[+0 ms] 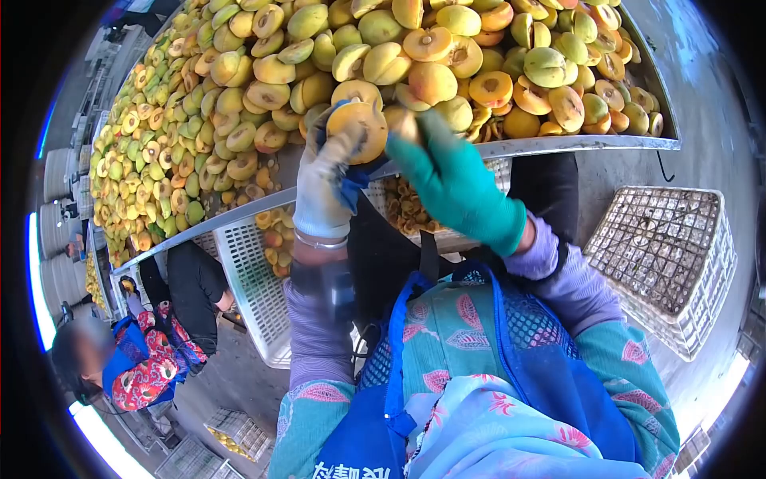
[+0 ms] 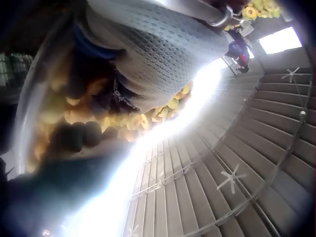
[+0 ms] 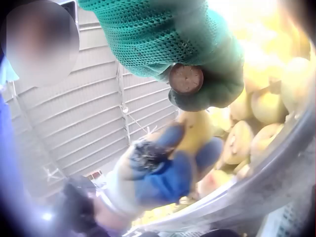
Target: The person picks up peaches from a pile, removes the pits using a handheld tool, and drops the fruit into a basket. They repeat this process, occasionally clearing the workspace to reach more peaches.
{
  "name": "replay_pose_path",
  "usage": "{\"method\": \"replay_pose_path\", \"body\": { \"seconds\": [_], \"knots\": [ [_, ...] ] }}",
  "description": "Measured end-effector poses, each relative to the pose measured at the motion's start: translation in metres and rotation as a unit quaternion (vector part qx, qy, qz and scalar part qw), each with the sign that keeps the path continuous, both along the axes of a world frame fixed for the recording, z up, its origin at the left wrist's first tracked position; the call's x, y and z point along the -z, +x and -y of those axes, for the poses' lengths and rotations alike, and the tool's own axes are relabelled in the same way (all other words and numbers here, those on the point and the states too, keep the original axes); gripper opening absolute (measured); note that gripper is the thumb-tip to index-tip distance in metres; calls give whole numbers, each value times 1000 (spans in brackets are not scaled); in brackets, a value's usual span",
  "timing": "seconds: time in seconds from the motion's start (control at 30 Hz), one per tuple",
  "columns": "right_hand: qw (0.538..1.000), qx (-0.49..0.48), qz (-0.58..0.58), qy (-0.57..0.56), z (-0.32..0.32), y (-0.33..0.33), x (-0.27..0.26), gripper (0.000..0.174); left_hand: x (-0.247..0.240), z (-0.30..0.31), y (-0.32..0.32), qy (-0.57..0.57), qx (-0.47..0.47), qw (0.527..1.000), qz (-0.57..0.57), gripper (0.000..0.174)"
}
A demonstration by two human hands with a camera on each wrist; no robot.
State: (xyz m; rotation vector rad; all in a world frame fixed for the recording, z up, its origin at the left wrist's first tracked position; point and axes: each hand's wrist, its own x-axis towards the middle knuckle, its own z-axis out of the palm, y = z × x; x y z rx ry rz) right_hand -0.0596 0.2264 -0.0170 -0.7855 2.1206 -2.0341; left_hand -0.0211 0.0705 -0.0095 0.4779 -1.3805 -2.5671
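A halved yellow-orange fruit (image 1: 359, 132) is gripped by my left hand (image 1: 323, 180), in a white glove with blue fingers. Close on its right is my right hand (image 1: 467, 188), green-gloved and blurred. In the right wrist view the right hand (image 3: 168, 39) curls round a tool with a round brown handle end (image 3: 186, 79); its working end is hidden. Below it, the left hand (image 3: 158, 170) pinches the yellow fruit (image 3: 194, 133). The left wrist view shows the white glove (image 2: 153, 54) close up, its fingertips dark, with a blurred green sleeve or glove (image 2: 74, 182) below.
Halved fruits (image 1: 271, 72) are heaped on a metal-edged table (image 1: 558, 144). Beneath its edge stand white crates (image 1: 255, 279) with fruit pieces. An upturned, stained crate (image 1: 662, 255) is at the right, near a hook (image 1: 665, 168). Another person (image 1: 152, 359) sits at the lower left.
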Motion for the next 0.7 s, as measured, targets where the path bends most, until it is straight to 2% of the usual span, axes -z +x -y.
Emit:
{"method": "replay_pose_path", "body": {
  "seconds": [0.07,0.13,0.23,0.37,0.43,0.53,0.6,0.67,0.7],
  "knots": [
    [995,-8,41,88,-4,17,0,31,20,6,-7,46,15,999,7,36],
    [987,1,55,154,-5,19,-2,33,29,-6,-9,-6,-14,999,-45,33],
    [983,-11,60,176,-8,11,4,36,12,-19,-12,-40,-42,998,-25,34],
    [982,-40,88,159,-11,11,8,43,10,-4,-13,-27,29,999,-19,27],
    [983,-53,107,139,-10,11,7,46,2,-12,-12,-85,1,996,-32,20],
    [972,-101,105,182,-15,4,13,49,2,-6,-17,-110,11,994,2,15],
    [975,-118,125,142,-13,3,21,50,-5,-9,-15,-125,21,992,24,13],
    [977,-106,169,77,-5,12,27,51,16,-3,-14,-307,16,952,-2,19],
    [976,-85,201,31,3,24,27,51,12,-11,-16,-244,3,970,8,20]
  ]
}}
